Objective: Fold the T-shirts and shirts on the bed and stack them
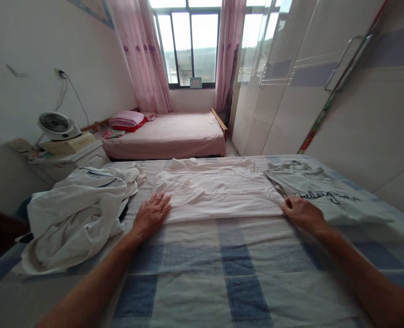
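Observation:
A white shirt lies folded lengthwise into a wide band across the bed, its surface slightly wrinkled. My left hand rests flat at its left end, fingers stretched out over the cloth. At the opposite end, my right hand pinches the near corner of the white shirt between thumb and fingers. Just beyond that hand is a grey T-shirt with dark lettering, spread fairly flat. To the left sits a crumpled heap of white clothing with dark blue trim.
Under everything is a bed with a blue-and-white checked sheet. A second bed with a pink cover stands by the window. On the left, a fan tops a small cabinet. A tall white wardrobe lines the right.

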Action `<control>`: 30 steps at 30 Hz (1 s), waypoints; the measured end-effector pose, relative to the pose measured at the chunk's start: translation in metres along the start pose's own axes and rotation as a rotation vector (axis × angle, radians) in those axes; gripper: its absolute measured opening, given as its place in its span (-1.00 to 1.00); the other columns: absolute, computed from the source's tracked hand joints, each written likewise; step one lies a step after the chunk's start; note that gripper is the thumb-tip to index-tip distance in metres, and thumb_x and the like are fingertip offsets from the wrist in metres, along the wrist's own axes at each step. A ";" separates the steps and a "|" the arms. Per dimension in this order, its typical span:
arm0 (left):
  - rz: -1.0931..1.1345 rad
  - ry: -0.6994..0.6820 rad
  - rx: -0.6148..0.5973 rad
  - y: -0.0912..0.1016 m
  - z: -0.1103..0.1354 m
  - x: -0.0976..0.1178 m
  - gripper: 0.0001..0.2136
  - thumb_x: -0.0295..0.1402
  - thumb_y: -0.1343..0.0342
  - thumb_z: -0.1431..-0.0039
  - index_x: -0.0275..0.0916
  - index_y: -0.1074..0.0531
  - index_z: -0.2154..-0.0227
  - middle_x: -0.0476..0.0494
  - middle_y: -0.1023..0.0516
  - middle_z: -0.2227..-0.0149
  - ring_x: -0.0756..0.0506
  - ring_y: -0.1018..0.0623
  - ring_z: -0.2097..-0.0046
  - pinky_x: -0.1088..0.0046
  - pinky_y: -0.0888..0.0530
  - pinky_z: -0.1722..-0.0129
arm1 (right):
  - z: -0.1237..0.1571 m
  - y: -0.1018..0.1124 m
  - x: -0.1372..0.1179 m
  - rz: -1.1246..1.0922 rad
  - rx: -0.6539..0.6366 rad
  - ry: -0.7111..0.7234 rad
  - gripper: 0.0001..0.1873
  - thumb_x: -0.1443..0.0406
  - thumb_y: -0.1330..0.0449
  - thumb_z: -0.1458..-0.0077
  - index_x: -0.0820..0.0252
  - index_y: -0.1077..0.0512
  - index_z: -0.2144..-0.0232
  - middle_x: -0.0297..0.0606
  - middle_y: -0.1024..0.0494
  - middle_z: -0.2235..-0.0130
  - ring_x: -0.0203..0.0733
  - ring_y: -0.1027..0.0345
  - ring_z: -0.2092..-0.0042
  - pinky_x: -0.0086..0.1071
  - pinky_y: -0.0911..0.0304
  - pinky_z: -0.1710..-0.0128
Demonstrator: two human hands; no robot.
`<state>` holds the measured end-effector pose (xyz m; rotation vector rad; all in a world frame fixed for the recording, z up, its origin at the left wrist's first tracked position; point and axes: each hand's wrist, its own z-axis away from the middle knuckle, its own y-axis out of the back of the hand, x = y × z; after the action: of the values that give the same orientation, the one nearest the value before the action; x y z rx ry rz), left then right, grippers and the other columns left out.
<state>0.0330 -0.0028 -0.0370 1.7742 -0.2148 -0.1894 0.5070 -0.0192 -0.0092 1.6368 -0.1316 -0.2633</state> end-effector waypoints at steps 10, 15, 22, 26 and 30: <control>0.011 -0.047 0.079 0.021 -0.009 0.009 -0.56 -0.18 0.20 -0.32 -0.19 -0.30 -0.16 -0.21 -0.20 -0.27 -0.27 -0.13 -0.31 0.02 -0.15 -0.22 | -0.005 -0.003 -0.028 -0.055 0.373 0.421 -0.56 0.17 0.06 -0.15 0.25 -0.39 0.03 0.02 -0.44 -0.03 0.07 -0.30 -0.06 -0.11 -0.20 -0.03; 0.082 -0.123 0.014 0.006 -0.016 -0.002 -0.53 -0.13 0.16 -0.30 -0.18 -0.26 -0.19 -0.21 -0.17 -0.29 -0.23 -0.13 -0.31 0.06 -0.14 -0.23 | -0.018 -0.031 -0.034 -0.090 0.188 0.633 -0.53 0.10 0.05 -0.17 0.12 -0.39 -0.04 -0.08 -0.37 -0.16 0.00 -0.18 -0.20 -0.07 -0.13 -0.13; 0.214 0.034 0.017 0.023 -0.041 -0.040 -0.65 -0.25 0.15 -0.28 -0.21 -0.49 0.08 -0.19 -0.53 0.00 -0.14 -0.50 -0.03 0.35 -0.38 -0.05 | -0.052 -0.022 -0.037 -0.150 0.106 0.460 -0.53 0.10 0.05 -0.10 0.19 -0.49 0.12 -0.01 -0.51 0.00 0.09 -0.40 0.01 -0.05 -0.29 0.04; 0.355 0.045 0.045 0.030 -0.086 -0.029 -0.67 -0.34 0.01 -0.19 -0.33 -0.47 0.04 -0.26 -0.53 0.02 -0.16 -0.51 0.00 0.36 -0.36 -0.06 | -0.056 0.002 -0.125 -0.393 -0.029 0.569 -0.54 0.07 0.04 -0.13 0.16 -0.50 0.12 -0.15 -0.57 0.08 -0.07 -0.45 0.12 -0.24 -0.28 0.06; 0.388 0.047 -0.008 0.018 -0.119 -0.015 -0.65 -0.35 -0.10 -0.08 -0.32 -0.48 0.05 -0.25 -0.56 0.10 -0.15 -0.53 0.08 0.37 -0.39 0.00 | -0.049 -0.004 -0.204 -0.488 -0.119 0.636 -0.56 0.02 0.00 -0.14 0.15 -0.52 0.20 -0.18 -0.57 0.18 -0.14 -0.43 0.19 -0.30 -0.27 0.14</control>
<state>0.0464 0.1096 0.0061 1.6913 -0.5163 0.1297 0.3217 0.0779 0.0085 1.5431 0.7586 -0.1040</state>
